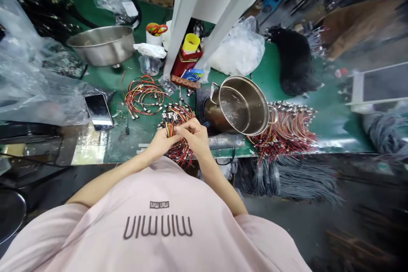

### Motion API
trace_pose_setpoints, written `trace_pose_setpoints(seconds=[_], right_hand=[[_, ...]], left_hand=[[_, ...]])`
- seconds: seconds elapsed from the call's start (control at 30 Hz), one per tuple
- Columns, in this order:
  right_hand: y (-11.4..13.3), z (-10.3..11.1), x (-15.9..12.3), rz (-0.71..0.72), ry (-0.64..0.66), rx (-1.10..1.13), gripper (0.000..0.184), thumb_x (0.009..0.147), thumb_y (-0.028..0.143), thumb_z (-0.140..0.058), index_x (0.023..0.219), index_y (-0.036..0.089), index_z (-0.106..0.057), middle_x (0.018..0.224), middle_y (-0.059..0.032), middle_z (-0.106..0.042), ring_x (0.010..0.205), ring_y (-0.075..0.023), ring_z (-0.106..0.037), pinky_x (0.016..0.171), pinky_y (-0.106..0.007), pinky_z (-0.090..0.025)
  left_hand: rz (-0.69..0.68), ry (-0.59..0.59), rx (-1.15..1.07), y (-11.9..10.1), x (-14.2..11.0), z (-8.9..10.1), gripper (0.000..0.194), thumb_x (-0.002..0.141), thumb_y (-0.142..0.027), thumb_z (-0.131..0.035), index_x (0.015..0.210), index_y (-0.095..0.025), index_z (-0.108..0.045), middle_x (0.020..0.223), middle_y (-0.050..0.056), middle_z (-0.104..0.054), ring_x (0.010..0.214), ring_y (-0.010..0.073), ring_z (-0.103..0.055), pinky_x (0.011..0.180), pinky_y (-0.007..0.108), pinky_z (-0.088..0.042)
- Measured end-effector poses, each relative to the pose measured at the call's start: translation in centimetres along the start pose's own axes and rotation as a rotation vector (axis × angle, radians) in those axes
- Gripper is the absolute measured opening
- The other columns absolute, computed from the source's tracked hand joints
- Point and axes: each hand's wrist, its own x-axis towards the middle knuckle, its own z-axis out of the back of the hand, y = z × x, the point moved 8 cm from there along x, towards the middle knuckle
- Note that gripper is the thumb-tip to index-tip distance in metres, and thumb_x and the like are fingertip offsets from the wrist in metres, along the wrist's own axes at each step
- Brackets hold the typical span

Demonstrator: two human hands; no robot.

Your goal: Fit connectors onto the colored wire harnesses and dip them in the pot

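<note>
My left hand (162, 141) is closed round a few red, yellow and black wires (170, 129) that stick up between its fingers. Beside it, my right hand (196, 136) pinches at the same wires, and the fingertips of both hands meet. Under and behind them lies a pile of wire harnesses (180, 112) with white connectors at the ends. Close to my right hand stands a steel pot (244, 106) with two handles, tilted towards me. A loose coil of similar wires (143, 95) rests to the left of the pile.
A phone (99, 111) lies at the left, below a steel basin (103, 44). A white metal frame (188, 12) rises at the back, near a red tin (186, 61) and scissors (157, 29). More red wire bundles (287, 129) spread along the right of the green table (338, 136).
</note>
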Motion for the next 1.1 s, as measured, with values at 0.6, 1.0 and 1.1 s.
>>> trace_pose_setpoints(seconds=[0.6,1.0,1.1], right_hand=[[-3.5,-2.9,-0.3,-0.436,0.082,0.609,0.03,0.058,0.028,-0.08,0.058,0.018,-0.052,0.049,0.0087,-0.045,0.041,-0.0045,-0.041,0.038,-0.019,-0.037],[-1.6,-4.0,0.2,-0.281,0.259,0.647,0.03,0.066,0.03,-0.079,0.08,0.02,-0.054,0.062,0.006,-0.062,0.048,-0.0052,-0.05,0.049,-0.019,-0.042],[-2.1,-4.2,0.3,-0.302,0.221,0.677,0.038,0.065,0.029,-0.079,0.091,0.021,-0.052,0.064,0.0067,-0.064,0.047,-0.005,-0.049,0.047,-0.018,-0.04]], left_hand=[[-0.051,0.064,0.233,-1.3,-1.6,0.3,0.033,0.082,-0.041,-0.057,0.062,-0.015,-0.06,0.044,-0.006,-0.038,0.046,0.0074,-0.031,0.05,0.023,-0.026],[0.158,0.164,-0.38,0.7,-1.7,0.0,0.041,0.066,-0.048,-0.077,0.078,-0.013,-0.06,0.058,-0.004,-0.052,0.038,0.0009,-0.025,0.038,0.018,-0.014],[0.208,0.169,-0.409,1.2,-1.8,-0.1,0.041,0.066,-0.047,-0.078,0.076,-0.013,-0.058,0.054,-0.006,-0.047,0.037,0.0003,-0.023,0.038,0.017,-0.012]])
